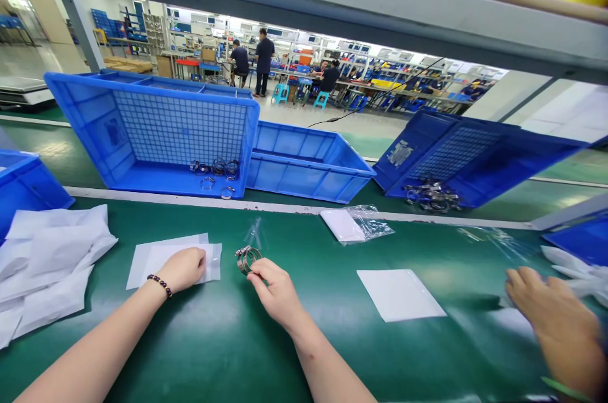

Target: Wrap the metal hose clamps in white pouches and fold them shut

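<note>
My right hand (pixel 275 292) pinches a couple of metal hose clamps (pixel 247 258) by their bands, held over the green bench. To the left, my left hand (pixel 183 271), with a beaded bracelet at the wrist, has its fingers curled closed at the open end of a flat white bag (pixel 147 262). That bag lies on the bench with its clear strip (pixel 215 263) showing beside the fingers. Just behind the hose clamps is a small clear plastic piece (pixel 254 232). More hose clamps (pixel 218 168) sit in the tilted blue bin (pixel 185 95) ahead.
Filled white bags (pixel 52 257) are piled at the left. A second blue bin (pixel 308 175) stands mid-back; a third, tilted one (pixel 456 149) holds more clamps (pixel 432 194). A white sheet (pixel 401 295) lies right of centre. Another person's hand (pixel 551 314) works at far right.
</note>
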The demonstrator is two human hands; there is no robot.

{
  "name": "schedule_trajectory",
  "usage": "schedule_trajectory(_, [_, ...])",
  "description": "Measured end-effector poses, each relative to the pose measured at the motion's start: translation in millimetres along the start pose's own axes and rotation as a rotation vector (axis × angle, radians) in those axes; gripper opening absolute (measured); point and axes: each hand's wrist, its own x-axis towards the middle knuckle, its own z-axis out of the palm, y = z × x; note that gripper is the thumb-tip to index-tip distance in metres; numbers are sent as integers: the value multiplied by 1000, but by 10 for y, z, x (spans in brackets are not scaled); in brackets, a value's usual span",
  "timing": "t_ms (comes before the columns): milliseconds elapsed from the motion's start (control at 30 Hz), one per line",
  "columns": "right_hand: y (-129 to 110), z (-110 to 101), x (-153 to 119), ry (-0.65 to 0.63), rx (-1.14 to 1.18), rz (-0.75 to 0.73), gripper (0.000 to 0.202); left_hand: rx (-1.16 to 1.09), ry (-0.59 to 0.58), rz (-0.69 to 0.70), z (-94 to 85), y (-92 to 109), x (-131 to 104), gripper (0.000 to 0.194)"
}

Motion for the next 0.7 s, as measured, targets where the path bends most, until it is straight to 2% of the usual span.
schedule_trajectory(167, [-28, -31, -21, -116, -94, -63, 19, -29, -39, 76, 118, 180, -148, 18])
schedule_trajectory(333, [12, -17, -47, -205, -206, -72, 16, -53, -23, 69, 254, 326, -194, 11])
schedule_trajectory(500, [49, 9, -66, -254, -277, -89, 14, -85, -13, 55, 288, 340, -173, 19])
schedule_trajectory(700, [62, 38, -63, -335, -350, -105, 14, -227, -47, 66, 277, 290, -208, 13])
